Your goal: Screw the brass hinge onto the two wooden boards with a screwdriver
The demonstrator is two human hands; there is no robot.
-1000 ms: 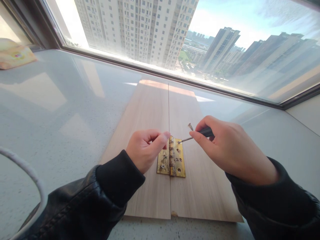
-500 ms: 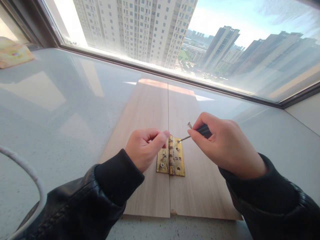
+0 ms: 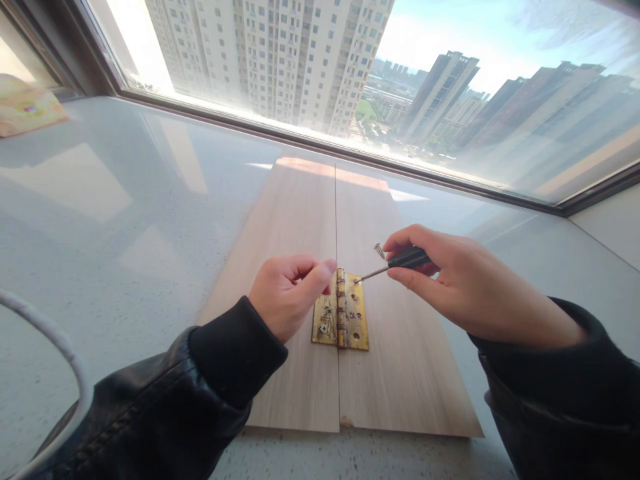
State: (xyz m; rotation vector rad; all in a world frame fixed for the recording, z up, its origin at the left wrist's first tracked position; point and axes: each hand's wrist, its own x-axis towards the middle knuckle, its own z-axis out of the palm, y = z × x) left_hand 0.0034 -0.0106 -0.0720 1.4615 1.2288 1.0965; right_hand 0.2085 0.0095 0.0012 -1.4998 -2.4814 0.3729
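A brass butt hinge [image 3: 342, 313] lies across the seam between two pale wood boards, its left leaf partly behind my left hand. My right hand [image 3: 450, 280] is closed around the black handle of a screwdriver [image 3: 409, 257]. The screwdriver's tip meets the top hole of the right leaf, where a small screw head seems to be. My left hand [image 3: 290, 293] is curled with thumb and fingers together at the hinge's upper left; anything inside is hidden. A loose screw [image 3: 379, 251] lies on the right board beside my right fingers. A cross-head screw [image 3: 324, 329] sits in the left leaf.
The left board [image 3: 295, 207] and right board [image 3: 405, 373] rest on a speckled white counter [image 3: 165, 267]. Behind stands a window frame [image 3: 300, 141]. A white cable [image 3: 75, 367] loops at the left, and a yellowish packet [image 3: 30, 110] lies far left.
My right hand has slid back and right along the screwdriver, exposing more of its handle and the loose screw. The tip stays at the same hole. My left hand has barely moved.
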